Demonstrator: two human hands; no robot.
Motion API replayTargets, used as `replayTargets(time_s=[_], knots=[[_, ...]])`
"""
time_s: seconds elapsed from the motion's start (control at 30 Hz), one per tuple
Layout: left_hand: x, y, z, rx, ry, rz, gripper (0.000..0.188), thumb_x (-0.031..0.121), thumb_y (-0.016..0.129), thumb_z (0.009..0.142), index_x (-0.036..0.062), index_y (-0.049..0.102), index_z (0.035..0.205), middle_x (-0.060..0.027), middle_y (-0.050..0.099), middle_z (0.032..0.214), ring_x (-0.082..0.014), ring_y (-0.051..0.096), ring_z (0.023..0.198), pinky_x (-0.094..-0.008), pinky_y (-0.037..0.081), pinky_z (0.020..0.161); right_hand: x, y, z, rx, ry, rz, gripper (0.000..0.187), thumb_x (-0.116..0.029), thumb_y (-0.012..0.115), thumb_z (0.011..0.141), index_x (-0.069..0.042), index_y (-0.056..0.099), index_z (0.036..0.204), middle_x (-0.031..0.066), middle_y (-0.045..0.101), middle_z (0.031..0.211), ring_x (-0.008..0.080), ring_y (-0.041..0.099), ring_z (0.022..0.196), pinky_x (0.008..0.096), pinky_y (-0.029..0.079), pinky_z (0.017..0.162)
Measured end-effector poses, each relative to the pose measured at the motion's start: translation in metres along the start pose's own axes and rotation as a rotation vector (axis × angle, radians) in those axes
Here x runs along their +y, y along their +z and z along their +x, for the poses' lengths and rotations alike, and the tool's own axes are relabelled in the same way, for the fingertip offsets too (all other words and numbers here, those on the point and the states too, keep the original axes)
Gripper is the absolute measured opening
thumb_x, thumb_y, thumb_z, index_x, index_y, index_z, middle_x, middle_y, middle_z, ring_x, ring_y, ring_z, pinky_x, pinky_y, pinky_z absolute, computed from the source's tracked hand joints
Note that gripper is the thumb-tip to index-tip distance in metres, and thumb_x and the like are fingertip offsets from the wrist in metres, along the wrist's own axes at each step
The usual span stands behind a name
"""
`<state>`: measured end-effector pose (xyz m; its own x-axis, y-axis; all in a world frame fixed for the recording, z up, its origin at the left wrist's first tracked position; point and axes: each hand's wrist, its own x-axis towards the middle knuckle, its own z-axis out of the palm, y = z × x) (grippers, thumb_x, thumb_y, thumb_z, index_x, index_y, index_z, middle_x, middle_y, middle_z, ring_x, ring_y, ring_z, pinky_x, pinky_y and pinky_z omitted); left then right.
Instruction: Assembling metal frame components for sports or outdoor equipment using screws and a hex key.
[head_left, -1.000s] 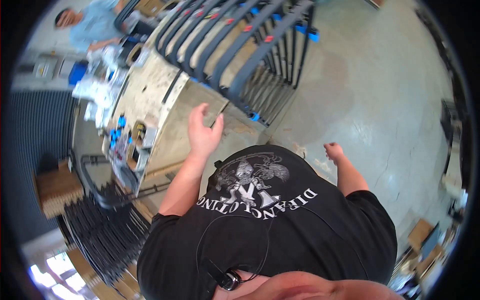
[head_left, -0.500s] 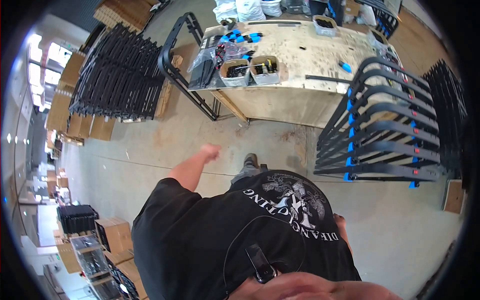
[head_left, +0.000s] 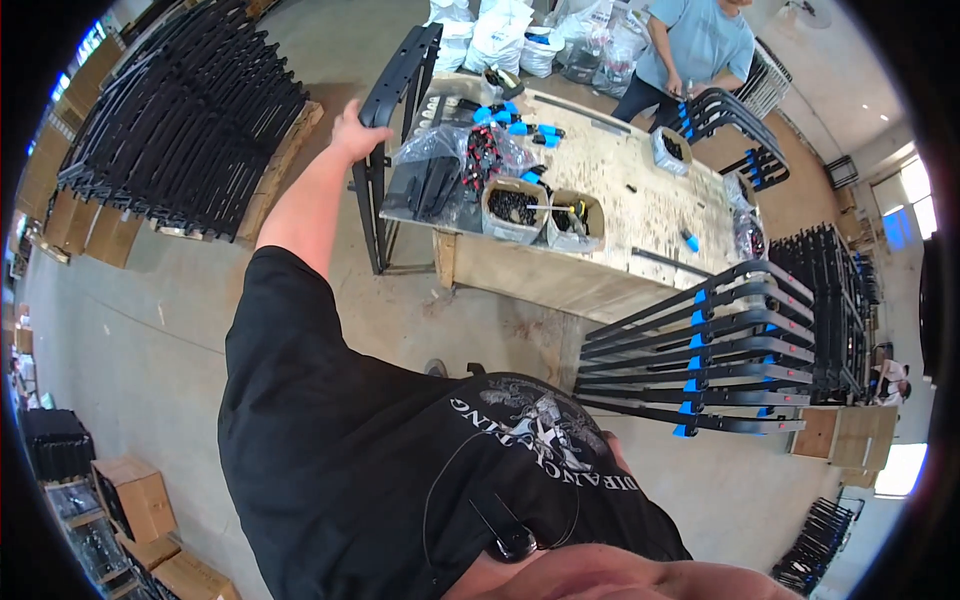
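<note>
My left arm stretches forward, and my left hand [head_left: 358, 135] has its thumb and fingers spread at the side of a black metal frame [head_left: 398, 85]. The frame stands upright at the left end of the workbench, its wide top bar curved. Whether the fingertips touch it I cannot tell. Nothing is held in that hand. Of my right arm only a sliver of skin [head_left: 617, 452] shows beside my black shirt; its fingers are hidden. On the wooden workbench [head_left: 630, 215] lie blue-and-black parts [head_left: 520, 125], a plastic bag with red-and-black pieces [head_left: 482, 158], and bins of small black parts [head_left: 513, 208].
Bent black frames with blue clips [head_left: 700, 350] are stacked at the bench's right end. A tall pile of black frames [head_left: 180, 120] rests on a pallet at left. Across the bench a person in a light blue shirt [head_left: 690, 45] handles a similar frame [head_left: 735, 115]. White sacks [head_left: 497, 35] stand behind.
My left hand has gone from hanging low over the floor with curled fingers to reaching up beside the upright frame, fingers spread. The view has turned rightward, and the other person has come into sight.
</note>
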<state>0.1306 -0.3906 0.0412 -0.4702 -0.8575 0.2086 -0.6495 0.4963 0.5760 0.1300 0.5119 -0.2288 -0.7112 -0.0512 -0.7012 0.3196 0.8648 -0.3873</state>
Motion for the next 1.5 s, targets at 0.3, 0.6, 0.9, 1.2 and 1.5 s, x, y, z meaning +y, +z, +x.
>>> replayTargets(time_s=[0.3, 0.6, 0.9, 1.2, 1.5], knots=[[-0.131, -0.036, 0.051, -0.238, -0.164, -0.770, 0.036, 0.022, 0.085, 0.079, 0.0038, 0.069, 0.106, -0.0031, 0.068, 0.081, -0.0135, 0.065, 0.071, -0.0314, 0.052, 0.068, -0.099, 0.012, -0.021, -0.064, -0.376, -0.201, 0.047, -0.049, 0.069, 0.088, -0.009, 0.074, 0.111, 0.0129, 0.077, 0.101, 0.0267, 0.073, 0.097, 0.0377, 0.055, 0.084], [-0.161, -0.094, -0.128, -0.037, -0.268, -0.739, 0.024, 0.026, 0.076, 0.088, 0.0065, 0.065, 0.099, -0.0014, 0.063, 0.075, -0.0128, 0.061, 0.061, -0.0319, 0.049, 0.058, -0.154, -0.027, 0.018, -0.138, -0.482, -0.472, 0.023, -0.028, 0.066, 0.092, -0.006, 0.067, 0.087, 0.0072, 0.062, 0.068, 0.0220, 0.064, 0.058, 0.0383, 0.051, 0.049], [0.022, 0.073, -0.355, -0.126, -0.130, -0.715, 0.018, 0.020, 0.071, 0.094, 0.0033, 0.067, 0.101, -0.0033, 0.067, 0.082, -0.0162, 0.063, 0.076, -0.0316, 0.051, 0.071, -0.442, 0.054, -0.035, -0.506, -0.815, 0.049, 0.052, -0.037, 0.072, 0.095, 0.001, 0.061, 0.127, 0.0177, 0.067, 0.118, 0.0245, 0.065, 0.108, 0.0381, 0.051, 0.092], [0.060, 0.097, -0.377, 0.051, 0.289, -0.695, 0.029, 0.016, 0.071, 0.087, 0.0019, 0.063, 0.111, -0.0146, 0.068, 0.095, -0.0300, 0.068, 0.092, -0.0435, 0.054, 0.081, -0.544, 0.080, -0.146, -0.214, -1.619, -0.329, 0.047, -0.039, 0.075, 0.082, -0.003, 0.065, 0.110, 0.0176, 0.066, 0.100, 0.0399, 0.062, 0.099, 0.0461, 0.047, 0.086], [0.048, -0.110, -0.359, 0.161, 0.565, -0.015, 0.027, 0.019, 0.079, 0.077, 0.0085, 0.070, 0.100, -0.0118, 0.069, 0.099, -0.0336, 0.065, 0.093, -0.0439, 0.050, 0.086, -0.548, 0.038, -0.082, -0.402, -1.372, -0.088, 0.024, -0.020, 0.076, 0.080, -0.005, 0.062, 0.092, 0.0152, 0.062, 0.088, 0.0335, 0.062, 0.082, 0.0411, 0.049, 0.074]])
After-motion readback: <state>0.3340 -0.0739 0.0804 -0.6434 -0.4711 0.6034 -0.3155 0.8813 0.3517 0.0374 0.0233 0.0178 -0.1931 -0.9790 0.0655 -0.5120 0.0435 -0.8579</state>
